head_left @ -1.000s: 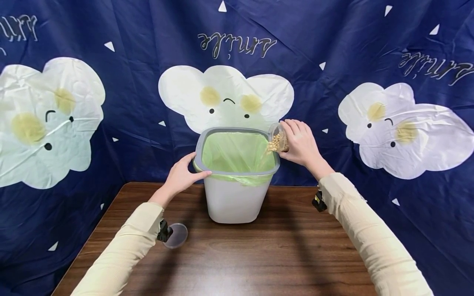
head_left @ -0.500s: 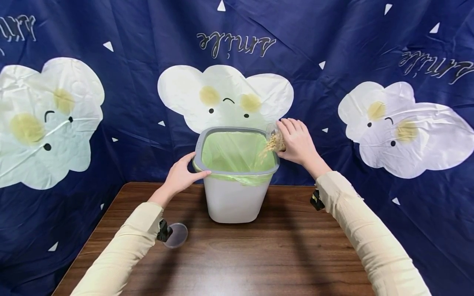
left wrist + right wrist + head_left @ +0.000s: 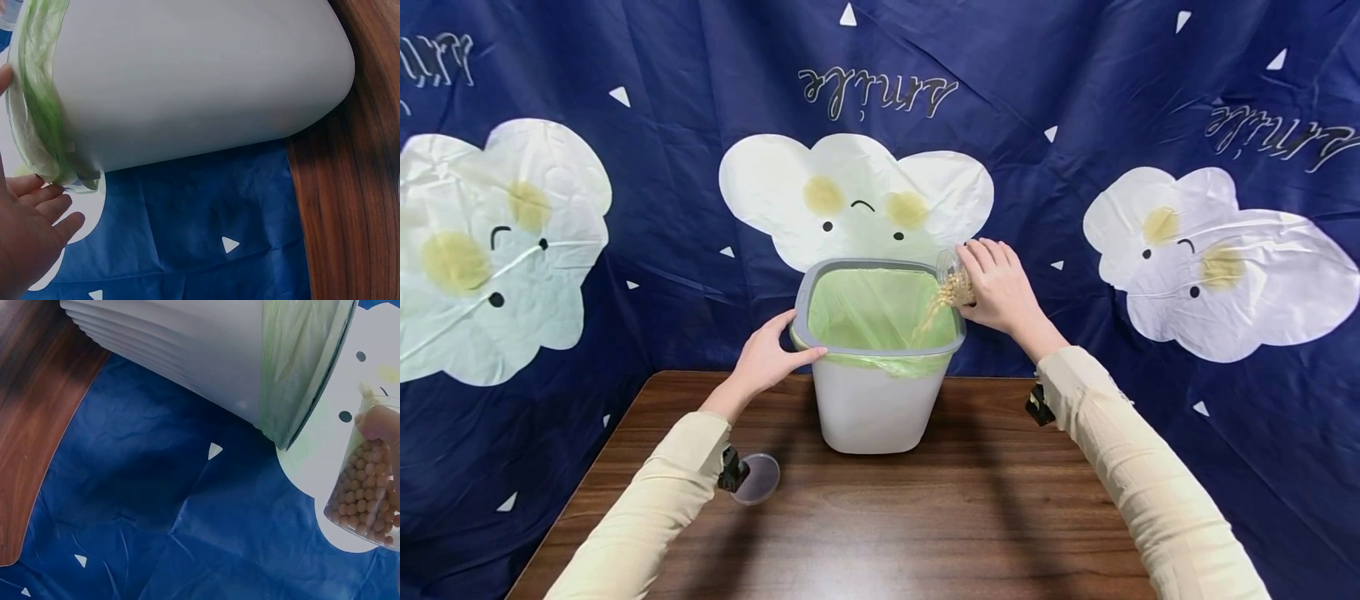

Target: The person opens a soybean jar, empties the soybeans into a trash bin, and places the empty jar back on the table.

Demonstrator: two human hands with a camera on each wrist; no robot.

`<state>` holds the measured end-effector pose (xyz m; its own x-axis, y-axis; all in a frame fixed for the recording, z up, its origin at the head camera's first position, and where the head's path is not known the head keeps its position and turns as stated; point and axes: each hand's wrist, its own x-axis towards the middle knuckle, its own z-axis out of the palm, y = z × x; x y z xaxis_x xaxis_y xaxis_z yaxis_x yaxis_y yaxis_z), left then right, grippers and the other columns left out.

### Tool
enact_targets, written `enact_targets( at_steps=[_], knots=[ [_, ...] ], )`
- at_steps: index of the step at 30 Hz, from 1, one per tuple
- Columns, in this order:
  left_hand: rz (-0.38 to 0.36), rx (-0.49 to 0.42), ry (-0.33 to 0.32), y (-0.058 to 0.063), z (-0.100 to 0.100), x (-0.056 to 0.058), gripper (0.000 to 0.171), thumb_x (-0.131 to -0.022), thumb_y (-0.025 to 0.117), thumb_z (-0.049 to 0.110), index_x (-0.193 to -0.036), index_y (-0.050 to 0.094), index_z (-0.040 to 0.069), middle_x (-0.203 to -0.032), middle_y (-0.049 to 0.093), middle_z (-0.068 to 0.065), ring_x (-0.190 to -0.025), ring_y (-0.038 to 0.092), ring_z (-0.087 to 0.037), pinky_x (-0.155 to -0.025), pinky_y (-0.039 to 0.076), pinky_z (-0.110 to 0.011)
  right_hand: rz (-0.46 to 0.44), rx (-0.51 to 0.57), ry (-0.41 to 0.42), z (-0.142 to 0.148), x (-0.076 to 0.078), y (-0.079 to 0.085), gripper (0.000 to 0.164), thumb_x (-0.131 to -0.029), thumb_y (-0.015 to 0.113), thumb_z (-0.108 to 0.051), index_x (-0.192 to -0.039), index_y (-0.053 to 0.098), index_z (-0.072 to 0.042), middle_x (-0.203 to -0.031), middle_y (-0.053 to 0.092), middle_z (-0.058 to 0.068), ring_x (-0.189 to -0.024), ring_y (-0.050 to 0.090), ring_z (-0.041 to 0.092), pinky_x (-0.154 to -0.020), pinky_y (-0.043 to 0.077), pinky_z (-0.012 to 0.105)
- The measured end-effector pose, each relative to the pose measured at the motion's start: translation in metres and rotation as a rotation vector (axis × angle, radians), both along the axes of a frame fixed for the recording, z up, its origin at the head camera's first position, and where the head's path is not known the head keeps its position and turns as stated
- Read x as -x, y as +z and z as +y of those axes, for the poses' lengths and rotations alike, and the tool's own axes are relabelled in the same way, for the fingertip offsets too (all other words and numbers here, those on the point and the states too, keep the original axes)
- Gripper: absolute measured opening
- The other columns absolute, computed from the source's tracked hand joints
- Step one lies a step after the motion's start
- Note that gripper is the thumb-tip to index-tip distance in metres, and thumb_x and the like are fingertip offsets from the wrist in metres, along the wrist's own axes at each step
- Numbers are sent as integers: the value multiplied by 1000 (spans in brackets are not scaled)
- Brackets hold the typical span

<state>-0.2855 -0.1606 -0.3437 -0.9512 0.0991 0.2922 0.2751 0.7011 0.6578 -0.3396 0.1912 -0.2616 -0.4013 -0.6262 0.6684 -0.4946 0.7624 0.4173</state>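
Note:
A light grey trash bin (image 3: 880, 408) with a darker rim stands at the back of the table, lined with a green bag (image 3: 857, 304). My left hand (image 3: 763, 358) grips its left front corner, thumb on the front rim and fingers along the side. In the left wrist view those fingers (image 3: 47, 203) lie at the overhanging bag's edge. My right hand (image 3: 1000, 287) holds a clear jar (image 3: 947, 265) tipped over the right rim. Round beige beans, like soybeans (image 3: 951, 292), stream from its mouth into the bag. In the right wrist view, beans (image 3: 365, 494) still fill much of the jar.
A clear round lid (image 3: 758, 479) lies on the brown wooden table (image 3: 925, 517), close to my left wrist. Behind the table hangs a dark blue cloth (image 3: 1037, 67) printed with white clouds. The bin stands near the table's far edge.
My right hand has shifted slightly left with the jar, and the stream of beans reaches farther into the bin. My left hand and the bin have stayed in place.

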Motion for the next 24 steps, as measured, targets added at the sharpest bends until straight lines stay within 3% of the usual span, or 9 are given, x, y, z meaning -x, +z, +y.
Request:
enact_targets(
  at_steps=[24],
  knots=[
    [-19, -20, -3, 0, 0, -1, 95, -69, 68, 59, -140, 33, 7, -141, 36, -14, -129, 32, -32, -100, 31, -49, 44, -68, 53, 4, 0, 1, 89, -48, 83, -30, -124, 48, 2, -118, 50, 20, -112, 44, 38, -96, 34, 50]
  ],
)
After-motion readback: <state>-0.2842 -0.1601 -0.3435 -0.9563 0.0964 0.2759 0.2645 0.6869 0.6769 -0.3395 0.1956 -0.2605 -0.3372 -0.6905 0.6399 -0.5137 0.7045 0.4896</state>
